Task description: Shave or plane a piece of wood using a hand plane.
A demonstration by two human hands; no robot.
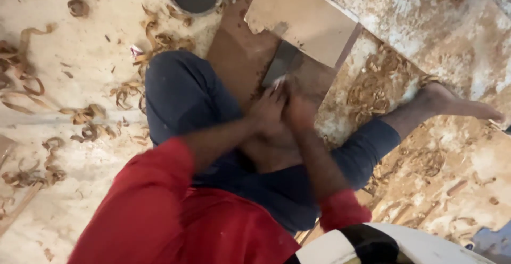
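Wood shavings [85,116] lay curled over the pale dusty floor [80,67] to the left of the brown board [239,61]. The left hand [268,112] and the right hand [299,114] were pressed together on a dark flat tool [282,64], though the blur hid the exact grip. The tool lay on the board, its long axis pointing away from the hands toward a lighter panel [303,16]. A bare foot [452,103] rested to the right of the board.

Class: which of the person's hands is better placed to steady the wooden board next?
Probably the left hand: it lies nearer the wooden board, beside the metal tool. The right hand sits just right of it, both blurred.
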